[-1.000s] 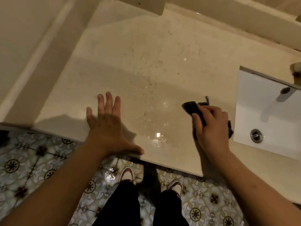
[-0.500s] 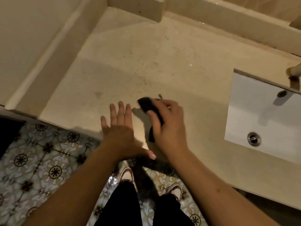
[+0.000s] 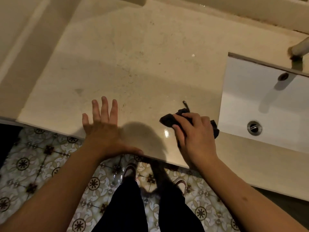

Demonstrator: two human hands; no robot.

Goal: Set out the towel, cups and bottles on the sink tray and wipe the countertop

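A beige stone countertop (image 3: 133, 64) fills the middle of the head view, with faint specks and a wet shine near its front edge. My right hand (image 3: 194, 138) presses a dark cloth (image 3: 168, 120) flat on the counter, just left of the sink. My left hand (image 3: 103, 124) lies flat and open on the counter's front edge, fingers spread, holding nothing. No towel, cups, bottles or tray are in view.
A white rectangular sink (image 3: 267, 106) with a metal drain (image 3: 254, 128) sits at the right, a tap spout (image 3: 299, 47) above it. A raised beige ledge (image 3: 217, 9) runs along the back. A wall bounds the left. Patterned floor tiles (image 3: 33, 164) and my shoes lie below.
My right hand has swept the dark cloth from beside my left hand back rightward toward the sink. My left hand has stayed flat on the counter edge.
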